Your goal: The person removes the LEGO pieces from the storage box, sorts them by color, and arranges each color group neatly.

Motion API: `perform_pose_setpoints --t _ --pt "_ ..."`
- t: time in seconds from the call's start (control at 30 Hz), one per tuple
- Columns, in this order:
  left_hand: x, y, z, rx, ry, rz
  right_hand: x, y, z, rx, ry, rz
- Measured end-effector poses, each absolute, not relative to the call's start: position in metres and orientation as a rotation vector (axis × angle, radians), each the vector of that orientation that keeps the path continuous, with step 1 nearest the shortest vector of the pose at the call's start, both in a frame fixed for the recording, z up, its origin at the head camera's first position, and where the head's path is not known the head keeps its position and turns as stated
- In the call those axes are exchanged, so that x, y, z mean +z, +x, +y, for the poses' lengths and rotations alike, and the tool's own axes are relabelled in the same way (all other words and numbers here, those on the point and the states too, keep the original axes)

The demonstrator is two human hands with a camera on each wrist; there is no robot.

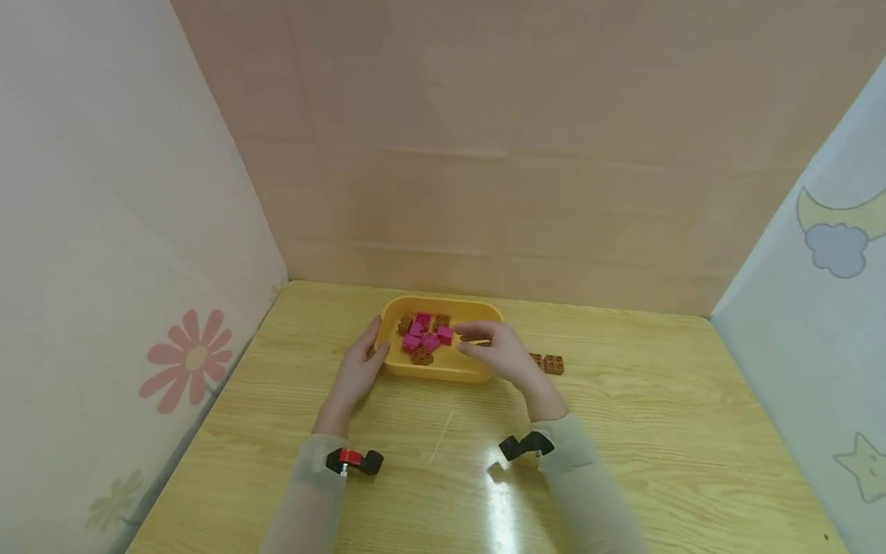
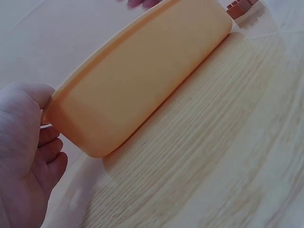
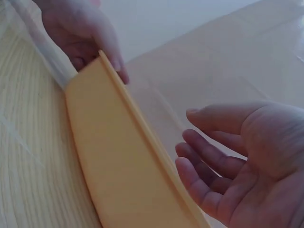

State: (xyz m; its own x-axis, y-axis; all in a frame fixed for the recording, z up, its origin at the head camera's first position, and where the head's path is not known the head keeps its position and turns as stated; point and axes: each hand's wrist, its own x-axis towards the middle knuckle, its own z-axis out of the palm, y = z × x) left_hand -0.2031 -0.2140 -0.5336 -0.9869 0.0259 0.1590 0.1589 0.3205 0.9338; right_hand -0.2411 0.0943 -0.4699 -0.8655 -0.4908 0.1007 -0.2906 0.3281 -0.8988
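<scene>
A yellow plastic basin stands on the table with several pink toy bricks and brown toy bricks inside, mostly in its left half. My left hand grips the basin's left end; in the left wrist view its thumb lies over the rim and the fingers curl below it. Over the basin's right side hovers my right hand, thumb and fingers apart and loosely bent, nothing between them in the right wrist view. Its fingertips are close to the rim there. In the head view they point toward a pink brick.
Just right of the basin, brown bricks lie on the wooden table, partly hidden behind my right hand. A beige wall covering rises behind the table, with patterned panels at left and right.
</scene>
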Motion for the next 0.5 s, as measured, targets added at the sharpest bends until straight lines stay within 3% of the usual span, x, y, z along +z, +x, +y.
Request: perform_pose_setpoints --t 0.27,0.5 --pt "-0.535 -0.204 -0.217 -1.712 -0.188 -2.461 -0.484 -0.262 0.045 -1.317 -0.885 2.341" --pt "-0.538 -0.203 -0.218 -1.685 -0.203 -2.486 -0.499 -0.271 0.035 -1.245 -0.896 2.286"
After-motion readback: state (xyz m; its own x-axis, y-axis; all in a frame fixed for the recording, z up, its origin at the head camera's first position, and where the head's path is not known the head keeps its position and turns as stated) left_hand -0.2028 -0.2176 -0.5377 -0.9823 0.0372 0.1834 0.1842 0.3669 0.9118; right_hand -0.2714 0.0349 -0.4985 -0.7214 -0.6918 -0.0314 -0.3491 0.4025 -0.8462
